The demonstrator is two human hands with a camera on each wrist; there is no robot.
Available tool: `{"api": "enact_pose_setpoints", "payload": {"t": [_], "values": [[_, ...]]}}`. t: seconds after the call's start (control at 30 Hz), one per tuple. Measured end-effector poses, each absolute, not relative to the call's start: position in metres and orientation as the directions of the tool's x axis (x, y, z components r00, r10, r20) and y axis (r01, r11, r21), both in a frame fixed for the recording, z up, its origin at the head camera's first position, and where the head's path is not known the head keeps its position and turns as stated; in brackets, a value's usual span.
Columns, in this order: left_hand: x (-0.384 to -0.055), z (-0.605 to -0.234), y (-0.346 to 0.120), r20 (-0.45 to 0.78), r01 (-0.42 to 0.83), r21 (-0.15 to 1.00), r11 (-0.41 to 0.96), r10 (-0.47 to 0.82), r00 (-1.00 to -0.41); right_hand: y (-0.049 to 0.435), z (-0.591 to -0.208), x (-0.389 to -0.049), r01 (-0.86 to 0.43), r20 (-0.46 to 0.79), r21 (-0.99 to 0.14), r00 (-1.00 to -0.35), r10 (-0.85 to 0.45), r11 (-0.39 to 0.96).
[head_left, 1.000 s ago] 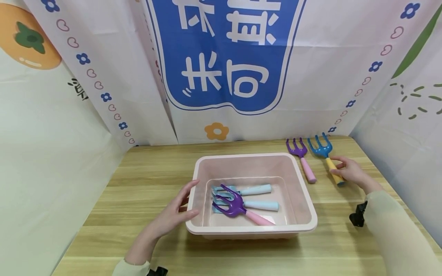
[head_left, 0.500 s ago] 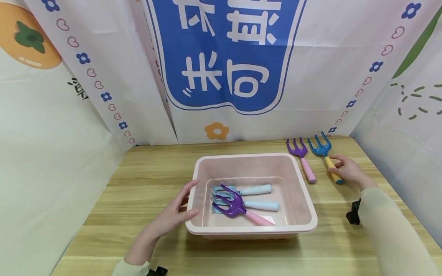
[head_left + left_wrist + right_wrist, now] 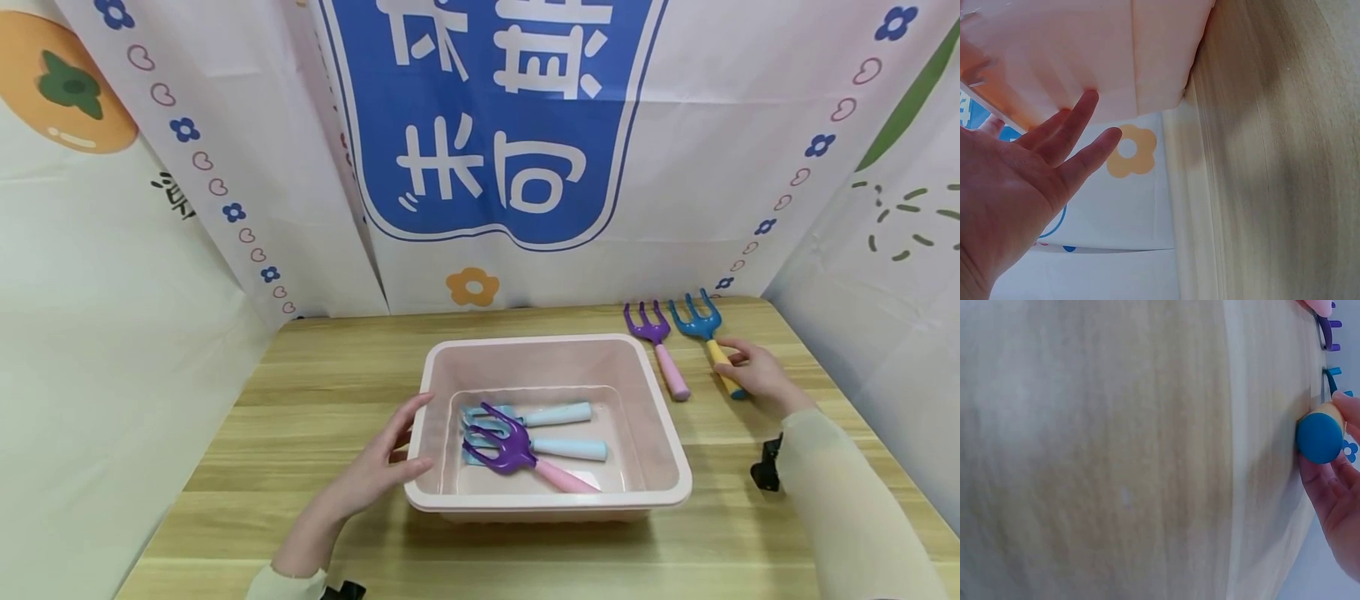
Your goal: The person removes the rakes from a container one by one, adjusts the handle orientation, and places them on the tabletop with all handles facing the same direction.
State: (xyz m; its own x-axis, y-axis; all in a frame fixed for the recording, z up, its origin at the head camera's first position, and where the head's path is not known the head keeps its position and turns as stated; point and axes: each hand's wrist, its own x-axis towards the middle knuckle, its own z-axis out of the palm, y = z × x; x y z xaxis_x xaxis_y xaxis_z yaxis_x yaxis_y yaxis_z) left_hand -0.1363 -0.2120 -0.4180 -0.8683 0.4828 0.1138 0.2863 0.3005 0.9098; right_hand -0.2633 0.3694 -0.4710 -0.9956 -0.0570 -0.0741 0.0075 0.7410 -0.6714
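Observation:
At the right of the table, my right hand (image 3: 757, 371) pinches the yellow handle of a blue-headed garden hand fork (image 3: 724, 367) between thumb and fingers. Its round blue handle end (image 3: 1320, 438) faces the right wrist camera. Just left of it lies a purple hand fork (image 3: 671, 371) with a pink handle. My left hand (image 3: 378, 458) rests on the left side of a pale pink bin (image 3: 555, 500), fingers spread and fairly straight. In the left wrist view, fingertips (image 3: 1089, 97) touch or nearly touch its outer wall. Inside the bin, another purple hand fork (image 3: 513, 446) overlaps two light blue hand forks (image 3: 570, 450).
The wooden table (image 3: 300, 433) extends around the bin. A printed white cloth (image 3: 322, 250) hangs behind it, and more cloth closes off both sides. The blue fork's tines point toward the back edge.
My right hand has shifted slightly left, and the blue fork's handle with it. My left hand and the bin stay in place.

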Motion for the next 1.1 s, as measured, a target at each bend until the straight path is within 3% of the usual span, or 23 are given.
{"api": "enact_pose_setpoints", "payload": {"t": [0.4, 0.57, 1.1], "values": [[-0.136, -0.417, -0.212, 0.111, 0.282, 0.912, 0.298, 0.481, -0.87, 0.369, -0.471, -0.257, -0.01, -0.029, -0.691, -0.999, -0.042, 0.722], [-0.135, -0.416, -0.212, 0.102, 0.273, 0.914, 0.299, 0.481, -0.871, 0.366, -0.466, -0.254, -0.082, 0.084, -0.712, -0.996, -0.032, 0.698], [-0.135, -0.416, -0.212, 0.1, 0.266, 0.918, 0.293, 0.48, -0.872, 0.315, -0.399, -0.225, -0.296, 0.235, -0.771, -0.955, -0.181, 0.563]]}}
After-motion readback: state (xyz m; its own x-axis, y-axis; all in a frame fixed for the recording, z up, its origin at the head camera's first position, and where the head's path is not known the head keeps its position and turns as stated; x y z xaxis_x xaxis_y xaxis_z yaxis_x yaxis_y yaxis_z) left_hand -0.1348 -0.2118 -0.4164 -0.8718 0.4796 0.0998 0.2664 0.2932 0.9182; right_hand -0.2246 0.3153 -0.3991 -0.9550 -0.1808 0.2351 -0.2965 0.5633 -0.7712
